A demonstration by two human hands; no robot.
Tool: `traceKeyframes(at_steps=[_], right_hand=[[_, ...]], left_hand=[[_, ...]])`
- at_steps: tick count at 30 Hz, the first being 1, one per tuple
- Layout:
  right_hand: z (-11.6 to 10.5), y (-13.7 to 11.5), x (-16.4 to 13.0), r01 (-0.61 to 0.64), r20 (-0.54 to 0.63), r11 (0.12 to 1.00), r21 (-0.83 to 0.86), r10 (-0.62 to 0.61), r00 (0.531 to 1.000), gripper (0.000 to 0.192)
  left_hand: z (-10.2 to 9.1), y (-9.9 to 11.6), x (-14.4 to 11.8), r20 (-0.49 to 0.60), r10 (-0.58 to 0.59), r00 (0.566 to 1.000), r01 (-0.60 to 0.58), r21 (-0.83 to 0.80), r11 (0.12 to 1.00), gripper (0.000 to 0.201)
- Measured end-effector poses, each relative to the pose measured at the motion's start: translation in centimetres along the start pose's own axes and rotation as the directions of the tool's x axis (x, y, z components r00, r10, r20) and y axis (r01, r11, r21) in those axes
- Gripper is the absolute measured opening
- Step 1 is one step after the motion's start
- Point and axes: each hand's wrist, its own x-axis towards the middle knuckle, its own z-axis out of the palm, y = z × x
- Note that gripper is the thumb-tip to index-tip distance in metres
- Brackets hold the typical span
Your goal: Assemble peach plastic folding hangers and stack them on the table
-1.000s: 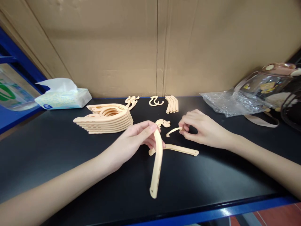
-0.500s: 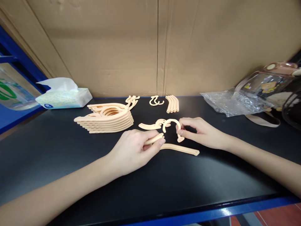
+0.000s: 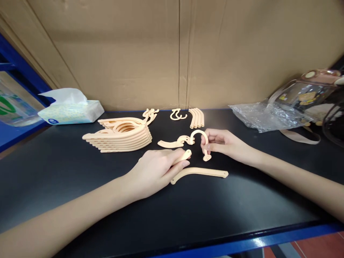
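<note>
Left hand (image 3: 158, 166) is closed around a hanger arm (image 3: 186, 155), right hand (image 3: 224, 145) pinching the hook (image 3: 200, 137). Both sit just right of the hanger stack (image 3: 120, 138).

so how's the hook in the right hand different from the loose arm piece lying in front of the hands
The hook is a short tight curve; the arm piece is long and only gently bowed. The hook is pinched upright in the right hand; the arm piece lies flat on the table, untouched. Both are peach plastic.

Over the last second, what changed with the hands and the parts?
The left hand lowered its arm piece from hanging upright to nearly flat. The right hand turned its hook up on end. The loose arm, stack and tissue pack stayed put.
</note>
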Motion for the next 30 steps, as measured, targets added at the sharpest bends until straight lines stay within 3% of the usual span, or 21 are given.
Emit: traceKeyframes(at_steps=[5, 9, 24, 30], right_hand=[[0.14, 0.08, 0.37, -0.007, -0.069, 0.991, 0.132, 0.016, 0.997, 0.02], [-0.01, 0.07, 0.41, -0.014, -0.111, 0.985, 0.172, 0.034, 0.993, 0.023], [-0.01, -0.01, 0.34, -0.052, -0.1, 0.976, 0.212, 0.075, 0.992, 0.042], [-0.1, 0.51, 0.43, -0.003, -0.08, 0.98, 0.201, 0.02, 0.997, 0.045]], left_hand=[[0.38, -0.26, 0.12, -0.047, 0.029, 0.999, -0.027, 0.039, 0.999, 0.031], [0.34, -0.17, 0.31, -0.051, 0.062, 0.997, -0.059, 0.046, 0.997, 0.019], [0.42, -0.22, 0.79, -0.015, 0.102, 0.995, -0.102, -0.001, 0.995, 0.025], [0.52, -0.28, 0.86, -0.029, 0.14, 0.99, -0.139, 0.041, 0.99, 0.023]])
